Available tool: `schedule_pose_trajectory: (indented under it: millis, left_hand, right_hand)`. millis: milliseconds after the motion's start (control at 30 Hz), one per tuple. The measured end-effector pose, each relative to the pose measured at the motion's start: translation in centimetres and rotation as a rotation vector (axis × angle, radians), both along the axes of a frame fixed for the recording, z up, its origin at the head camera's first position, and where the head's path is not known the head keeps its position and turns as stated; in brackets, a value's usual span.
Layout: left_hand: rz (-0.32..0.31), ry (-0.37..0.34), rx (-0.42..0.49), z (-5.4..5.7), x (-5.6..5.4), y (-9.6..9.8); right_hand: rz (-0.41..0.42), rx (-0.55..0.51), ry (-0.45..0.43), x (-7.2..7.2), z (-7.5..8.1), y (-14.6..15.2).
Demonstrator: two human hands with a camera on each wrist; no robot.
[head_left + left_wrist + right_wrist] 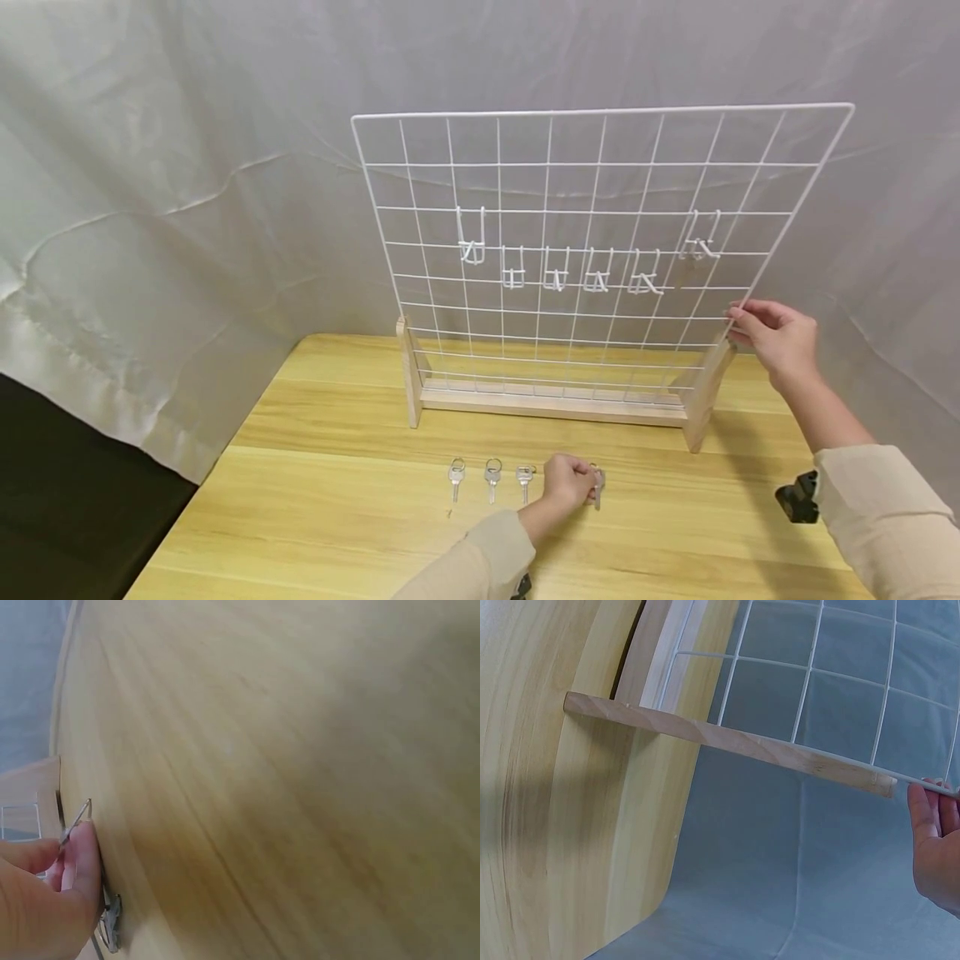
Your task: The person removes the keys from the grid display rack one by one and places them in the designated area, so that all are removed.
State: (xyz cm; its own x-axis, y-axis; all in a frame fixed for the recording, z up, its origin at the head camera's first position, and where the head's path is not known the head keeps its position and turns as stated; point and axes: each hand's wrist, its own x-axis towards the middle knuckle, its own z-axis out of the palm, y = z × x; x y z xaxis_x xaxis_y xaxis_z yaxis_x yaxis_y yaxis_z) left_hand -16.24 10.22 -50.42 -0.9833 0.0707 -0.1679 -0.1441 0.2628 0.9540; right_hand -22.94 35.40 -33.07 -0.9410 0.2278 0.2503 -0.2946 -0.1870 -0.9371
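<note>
My left hand (566,482) is low over the table and pinches a metal key (598,485) between thumb and fingers. In the left wrist view, part of the key (76,820) sticks out past the fingertips; the rest is hidden. To its left lie three more keys with rings: one key (525,475) beside the hand, another key (492,473), and a leftmost key (456,472). My right hand (780,337) grips the right edge of a white wire grid (551,164), just above its wooden stand (701,404).
Several white hooks hang on the grid, including a left hook (472,250) and a right hook (699,247), below which a faint key-like shape shows. The wooden table (300,500) meets grey cloth (225,100) at the back and left.
</note>
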Motion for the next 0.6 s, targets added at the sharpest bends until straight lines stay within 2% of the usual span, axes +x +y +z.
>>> schedule_pose_trajectory:
  millis: [600]
  left_hand:
    - [0.044, -0.138, -0.117, 1.7, 0.2, 0.0]
  right_hand:
    - [-0.004, 0.002, 0.002, 0.0, 0.0, 0.1]
